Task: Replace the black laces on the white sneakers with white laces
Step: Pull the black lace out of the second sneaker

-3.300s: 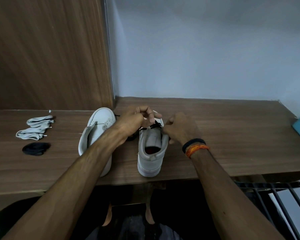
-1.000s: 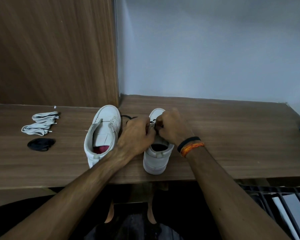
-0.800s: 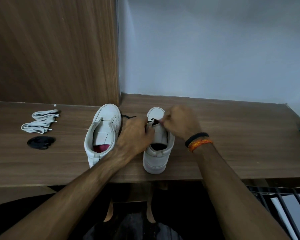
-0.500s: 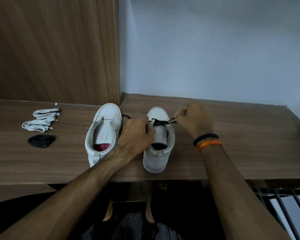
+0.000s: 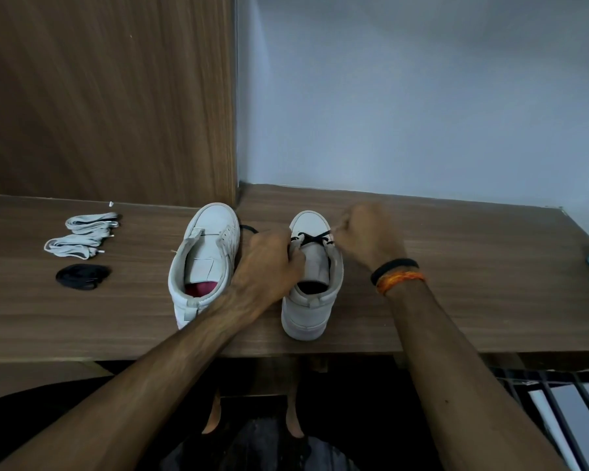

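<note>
1. The right sneaker (image 5: 312, 283) stood on the table (image 5: 473, 283), toe pointing away, near the front edge. Only the far eyelets were still crossed by the black lace (image 5: 312, 236). The left hand (image 5: 269, 263) gripped the shoe's left collar and upper, fingers curled round it. That grip looked right for the step: it should pin the shoe so that pulling does not drag it.

2. The right hand (image 5: 363, 229) was closed in a pinch at the lace's right end, just beside the toe. Whether the tip itself sat between the fingertips could not be told. The pull should probably run sideways and slightly up, in line with the eyelet, so the tip slides out cleanly.

3. Judging by the crossing left, the last rows should be loosened one at a time rather than yanked.

4. The left sneaker (image 5: 206, 263) stood just beside it, already unlaced. A black lace bundle (image 5: 82, 276) and two white lace bundles (image 5: 82, 234) lay well apart to the left, ready for the relacing.
</note>
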